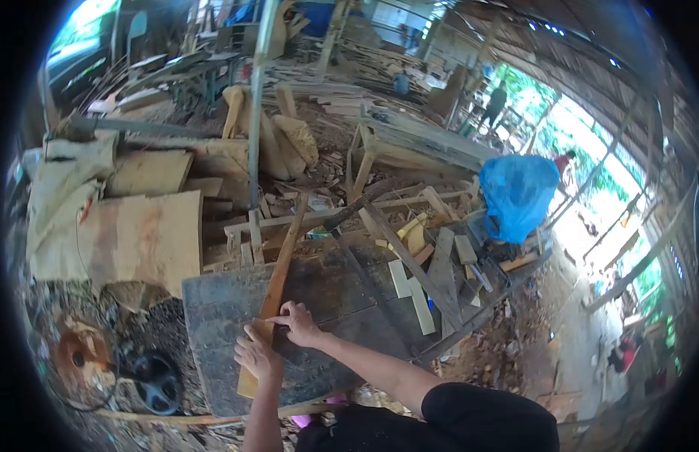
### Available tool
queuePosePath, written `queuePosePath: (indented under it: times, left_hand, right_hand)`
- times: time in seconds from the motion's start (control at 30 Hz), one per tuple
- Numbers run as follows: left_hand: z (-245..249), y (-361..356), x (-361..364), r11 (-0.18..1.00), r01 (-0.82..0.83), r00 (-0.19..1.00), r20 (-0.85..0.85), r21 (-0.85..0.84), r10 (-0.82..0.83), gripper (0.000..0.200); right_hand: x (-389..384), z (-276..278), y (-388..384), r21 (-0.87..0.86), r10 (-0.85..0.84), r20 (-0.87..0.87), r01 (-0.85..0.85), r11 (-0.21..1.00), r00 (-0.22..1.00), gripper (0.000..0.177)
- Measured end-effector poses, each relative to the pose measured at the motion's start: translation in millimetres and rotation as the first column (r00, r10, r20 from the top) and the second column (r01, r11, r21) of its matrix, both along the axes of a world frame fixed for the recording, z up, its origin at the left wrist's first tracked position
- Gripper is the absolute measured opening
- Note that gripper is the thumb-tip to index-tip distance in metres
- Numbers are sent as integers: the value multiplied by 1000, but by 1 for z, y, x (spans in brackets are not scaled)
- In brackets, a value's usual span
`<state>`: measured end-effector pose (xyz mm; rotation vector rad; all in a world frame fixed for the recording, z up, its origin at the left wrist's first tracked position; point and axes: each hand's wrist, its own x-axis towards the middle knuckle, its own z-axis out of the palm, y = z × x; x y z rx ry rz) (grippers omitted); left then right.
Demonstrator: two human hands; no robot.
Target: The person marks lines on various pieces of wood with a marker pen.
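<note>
A long, narrow wooden board (280, 280) lies across the dark workbench (221, 316), its near part wider and lighter. My left hand (257, 355) is on that near part, its fingers over the board and gripping it. Just to the right, my right hand (298, 325) touches the board's edge with thumb and forefinger pressed together. Whatever is between those fingertips, if anything, is too small to make out.
Wood offcuts (421, 305) and crossed slats lie on the bench's right side, near a blue plastic bag (517, 197). A metal post (256, 113) rises beyond the bench. Large wooden slabs (142, 237) stand left; a black wheel (158, 383) sits below them. People are in the background.
</note>
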<state>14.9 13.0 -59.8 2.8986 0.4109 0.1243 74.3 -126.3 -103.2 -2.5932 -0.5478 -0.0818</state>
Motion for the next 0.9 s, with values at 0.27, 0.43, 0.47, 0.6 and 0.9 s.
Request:
queuePosePath:
  times: [0.27, 0.43, 0.47, 0.6, 0.9]
  left_hand:
    - [-2, -3, -9, 999, 32, 999, -21, 41, -31, 80]
    - [0, -9, -8, 999, 18, 1000, -2, 46, -18, 85]
    - [-2, -10, -8, 999, 12, 1000, 9, 52, -13, 86]
    - [0, -16, -9, 996, 0, 999, 48, 87, -5, 87]
    - [-24, -14, -6, 991, 37, 991, 122, 131, -53, 89]
  right_hand:
    - [-27, -18, -19, 338, -18, -258, 108, 935, 966, 22]
    - [-102, 2, -94, 425, -42, -290, 168, 890, 956, 17]
    - [-118, 7, -115, 431, -117, -331, 261, 864, 936, 16]
    - [-169, 36, -199, 358, -454, -402, 593, 721, 795, 17]
    - [-163, -2, -289, -48, -785, 125, 794, 606, 607, 63]
